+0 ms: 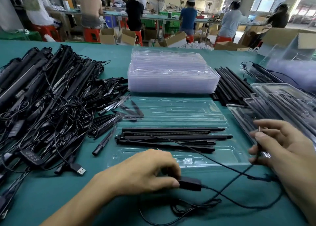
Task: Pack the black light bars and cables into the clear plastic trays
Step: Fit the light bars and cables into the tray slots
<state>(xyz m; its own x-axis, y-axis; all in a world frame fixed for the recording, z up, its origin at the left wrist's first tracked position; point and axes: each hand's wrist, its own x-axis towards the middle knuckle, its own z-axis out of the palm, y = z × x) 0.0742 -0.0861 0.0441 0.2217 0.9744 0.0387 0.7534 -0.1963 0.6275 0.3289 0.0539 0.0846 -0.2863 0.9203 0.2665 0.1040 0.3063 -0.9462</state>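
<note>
A worker's left hand (pixel 145 172) pinches a black inline controller (pixel 190 184) between thumb and curled fingers on the green table (pixel 68 200). The right hand (pixel 287 150), fingers loosely bent, pinches the thin cable (pixel 213 159) trailing from the light bars (pixel 171 137) lying in the open clear tray (pixel 196 160). The slack crosses itself near the table edge; pulled taut, it may knot or drag the bars from their slots.
</note>
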